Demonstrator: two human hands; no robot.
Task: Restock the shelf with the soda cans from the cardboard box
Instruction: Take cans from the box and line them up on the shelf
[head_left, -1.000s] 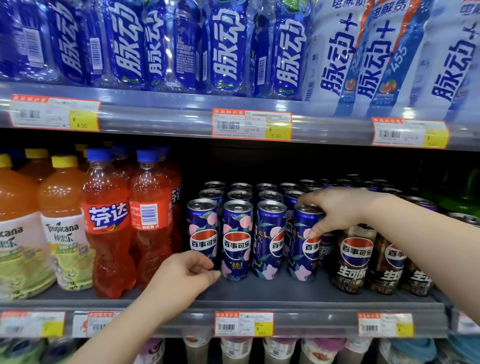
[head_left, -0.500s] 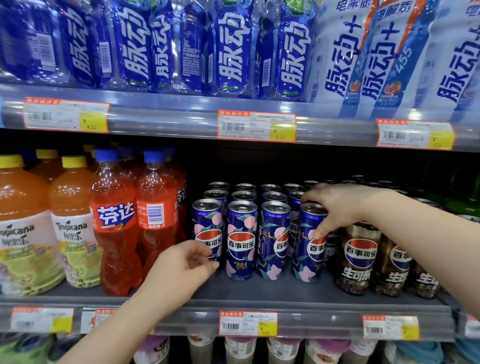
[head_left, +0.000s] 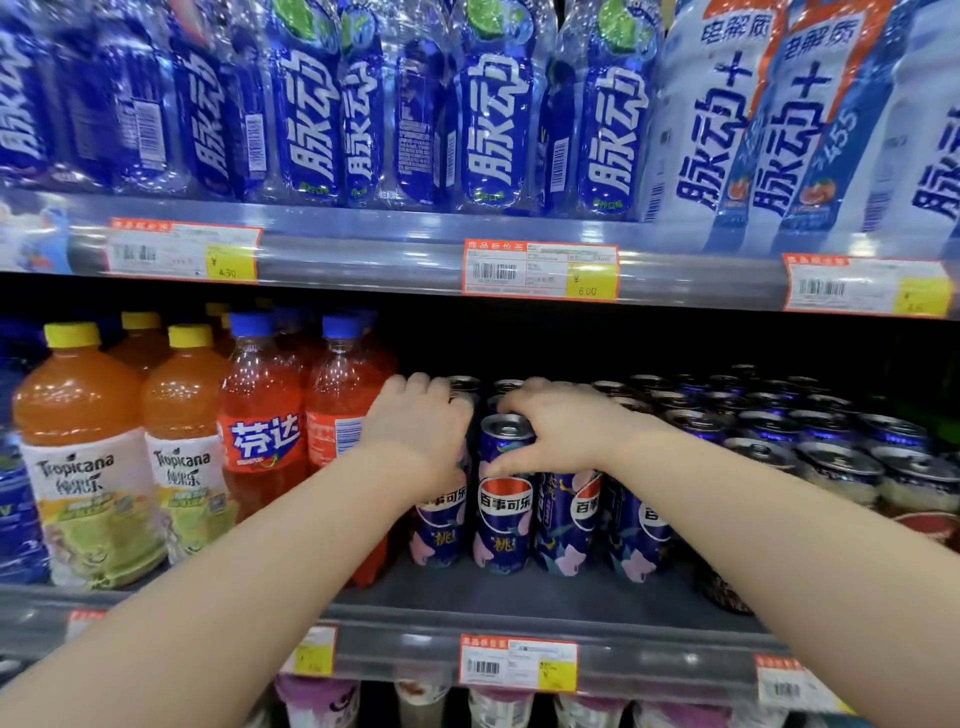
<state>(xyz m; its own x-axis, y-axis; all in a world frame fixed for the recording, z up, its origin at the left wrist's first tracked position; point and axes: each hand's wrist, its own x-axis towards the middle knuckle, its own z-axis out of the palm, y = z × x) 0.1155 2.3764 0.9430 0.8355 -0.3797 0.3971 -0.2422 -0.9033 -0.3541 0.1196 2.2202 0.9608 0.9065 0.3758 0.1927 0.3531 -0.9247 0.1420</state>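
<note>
Grey metal shop shelf (head_left: 519, 597) carries the drinks, its front rail hung with orange-edged paper price tags (head_left: 518, 662). Dark blue slim metal soda cans (head_left: 566, 514), printed 百事可乐 and 桃, stand upright in rows at its middle. At the front row the right hand (head_left: 561, 431) grips the second can (head_left: 505, 525) by its rim, fingers curled over the lid. Beside it the left hand (head_left: 421, 421) covers the top of the leftmost can (head_left: 439, 530); whether its fingers grip cannot be told. Red plastic bottles (head_left: 265, 441) with blue caps, labelled 芬达, crowd close on the left, then orange Tropicana bottles (head_left: 78, 467) with yellow caps. Overhead stand blue 脉动 bottles (head_left: 306, 130); tags there read 4.50 and 6.00.
</note>
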